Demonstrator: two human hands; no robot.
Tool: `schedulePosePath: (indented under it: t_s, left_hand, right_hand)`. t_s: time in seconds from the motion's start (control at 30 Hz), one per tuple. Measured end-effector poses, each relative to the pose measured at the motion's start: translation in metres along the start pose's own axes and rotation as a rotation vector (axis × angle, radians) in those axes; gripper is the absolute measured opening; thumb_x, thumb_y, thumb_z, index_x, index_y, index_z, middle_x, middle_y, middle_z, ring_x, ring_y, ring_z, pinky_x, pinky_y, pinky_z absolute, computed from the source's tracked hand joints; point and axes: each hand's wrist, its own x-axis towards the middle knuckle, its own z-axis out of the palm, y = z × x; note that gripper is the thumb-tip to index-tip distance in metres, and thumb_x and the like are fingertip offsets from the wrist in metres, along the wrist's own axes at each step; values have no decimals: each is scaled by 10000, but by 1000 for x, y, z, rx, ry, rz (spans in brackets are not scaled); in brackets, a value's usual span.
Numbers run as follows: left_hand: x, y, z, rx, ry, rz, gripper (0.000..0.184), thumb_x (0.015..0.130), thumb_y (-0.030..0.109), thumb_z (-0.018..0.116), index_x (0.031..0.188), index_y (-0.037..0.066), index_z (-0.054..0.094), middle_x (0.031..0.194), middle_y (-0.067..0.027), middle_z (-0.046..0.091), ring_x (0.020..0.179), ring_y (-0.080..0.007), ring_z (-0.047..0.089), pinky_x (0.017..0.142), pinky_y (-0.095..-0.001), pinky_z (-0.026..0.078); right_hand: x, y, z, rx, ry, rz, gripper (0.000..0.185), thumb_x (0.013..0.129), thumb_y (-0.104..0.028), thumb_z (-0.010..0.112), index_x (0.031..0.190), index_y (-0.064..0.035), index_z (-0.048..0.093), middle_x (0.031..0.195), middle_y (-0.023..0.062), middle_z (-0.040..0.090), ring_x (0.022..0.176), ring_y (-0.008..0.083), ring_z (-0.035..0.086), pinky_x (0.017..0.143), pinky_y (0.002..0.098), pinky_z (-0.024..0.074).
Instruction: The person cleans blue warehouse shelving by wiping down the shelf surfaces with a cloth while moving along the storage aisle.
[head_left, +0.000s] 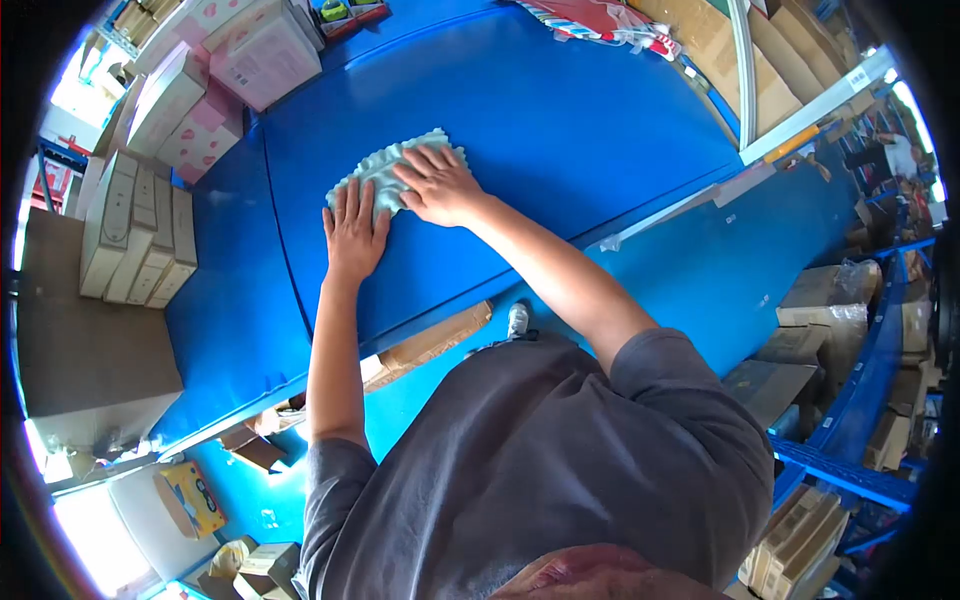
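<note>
A pale green cloth with a wavy edge [382, 168] lies crumpled on the blue table [540, 130]. On its lower left part rests my left hand [355, 232], palm down, fingers spread and pointing away from me. My right hand [440, 186] presses flat on the right part of the cloth, its fingers apart and pointing to the upper left. Both hands touch the cloth from above, and neither grips it. A short gap separates the two hands.
Pink and white boxes [262, 62] and a row of white boxes [140, 235] stand at the left. Red and striped packaging [610, 25] lies at the far edge. A metal frame [745, 80] borders the right; shelves with cartons [830, 295] stand beyond. A shoe [518, 319] shows below.
</note>
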Motion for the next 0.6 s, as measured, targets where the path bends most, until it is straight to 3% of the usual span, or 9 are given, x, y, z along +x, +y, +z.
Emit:
schedulePosePath:
  t_s: [0.33,0.6]
  left_hand:
    - [-60,49,-44,-96,-51,70,611,1062,412,494,1586,104,432,1650,-180,381,1547,-431,290,1224,-649,186]
    - [-81,65,-61,-96,-102,154,619,1063,387,488,1592,74,412,1667,-202,335,1566,-438,231,1236,-645,136]
  right_hand:
    - [-70,-45,-40,-49,44,71,541,1029,-409,487,1442,-71,578,1549,184,501,1454,405,415,1187,581,261]
    - [-107,-73,-71,-53,26,130,521,1015,-374,562,1440,-73,587,1566,163,493,1466,366,416,1199,539,280]
